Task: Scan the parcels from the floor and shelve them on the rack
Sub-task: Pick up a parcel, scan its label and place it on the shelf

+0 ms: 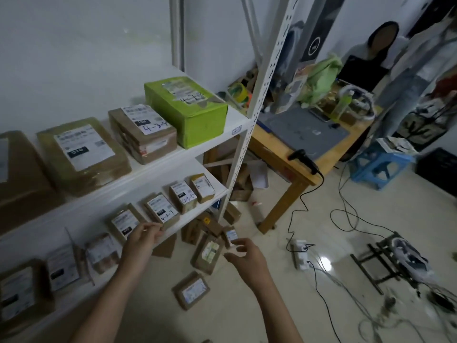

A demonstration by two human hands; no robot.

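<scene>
A white rack [247, 134] holds labelled brown parcels on three shelves, plus a green box [188, 107] on the upper one. My left hand [144, 235] reaches to the middle shelf, and its thumb and fingertips pinch the front corner of a small parcel [160, 209] marked by hand, which lies flat there. My right hand [243, 253] hovers over the floor with loosely curled fingers and holds nothing. Below it, several brown parcels lie on the floor, among them one [194, 290] nearest me and one [207, 253] beside the rack's foot.
A black barcode scanner [305, 159] lies on the wooden table [279, 154] to the right of the rack, its cable trailing to a power strip [300, 253]. Loose cables cross the floor at right. A blue stool [378, 167] and a seated person [380, 45] are behind the table.
</scene>
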